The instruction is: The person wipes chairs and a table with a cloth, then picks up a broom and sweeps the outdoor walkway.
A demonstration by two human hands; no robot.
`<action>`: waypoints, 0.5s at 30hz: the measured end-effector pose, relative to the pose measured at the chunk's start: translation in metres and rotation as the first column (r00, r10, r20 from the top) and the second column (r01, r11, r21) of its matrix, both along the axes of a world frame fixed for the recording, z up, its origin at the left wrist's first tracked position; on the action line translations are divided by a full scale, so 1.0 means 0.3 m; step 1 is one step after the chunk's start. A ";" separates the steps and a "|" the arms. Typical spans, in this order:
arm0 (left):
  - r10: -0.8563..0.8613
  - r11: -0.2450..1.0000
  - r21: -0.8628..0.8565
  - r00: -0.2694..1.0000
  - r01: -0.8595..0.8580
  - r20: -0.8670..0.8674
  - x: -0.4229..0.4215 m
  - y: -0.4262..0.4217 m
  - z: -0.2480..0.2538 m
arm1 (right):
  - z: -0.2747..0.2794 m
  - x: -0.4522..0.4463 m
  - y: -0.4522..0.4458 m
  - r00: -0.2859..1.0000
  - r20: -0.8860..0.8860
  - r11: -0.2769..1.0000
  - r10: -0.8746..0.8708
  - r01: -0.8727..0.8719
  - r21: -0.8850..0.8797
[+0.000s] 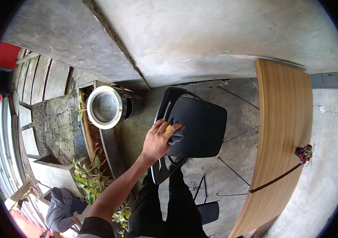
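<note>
My left hand [159, 139] is closed around a bunched dark grey cloth [176, 137], and a small patch of yellow shows between the fingers. The hand and cloth are at the backrest [161, 170] of a black chair, on the side facing the seat. Beyond the cloth, the chair's flat black seat [200, 127] spreads to the right. The chair stands on the concrete floor just in front of my legs [182, 202]. My right hand is out of the picture.
A round metal-rimmed bin [104, 107] stands left of the chair, beside a planter with leafy plants [87, 180]. On the right is a long wooden table [282, 119] with a small flowerpot [304, 154]. Another black chair [208, 212] is lower right. A person [61, 210] bends at lower left.
</note>
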State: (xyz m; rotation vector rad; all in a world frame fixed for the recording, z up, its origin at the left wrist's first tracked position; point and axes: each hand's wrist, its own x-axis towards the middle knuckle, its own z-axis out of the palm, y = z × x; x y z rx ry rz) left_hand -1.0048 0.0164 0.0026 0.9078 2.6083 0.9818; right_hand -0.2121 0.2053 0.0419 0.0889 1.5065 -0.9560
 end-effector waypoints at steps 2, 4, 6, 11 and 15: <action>0.005 1.000 0.001 1.000 -0.005 0.005 -0.009 0.000 -0.002 | 0.003 -0.019 0.021 1.000 0.008 1.000 -0.002 0.002 -0.015; 0.005 1.000 -0.001 1.000 -0.005 0.010 -0.008 -0.001 0.000 | 0.020 -0.029 0.032 1.000 0.022 0.999 -0.006 0.007 -0.035; 0.000 1.000 -0.004 1.000 0.000 0.013 -0.008 -0.001 0.001 | 0.039 -0.037 0.025 0.999 0.037 0.998 -0.018 0.020 -0.052; 0.006 1.000 -0.001 1.000 -0.006 0.009 0.000 0.000 -0.006 | 0.092 -0.061 0.068 0.997 0.077 0.996 -0.030 0.036 -0.077; 0.017 1.000 0.006 1.000 -0.017 -0.002 -0.016 0.005 0.002 | 0.112 -0.084 0.071 0.994 0.102 0.994 -0.048 0.057 -0.097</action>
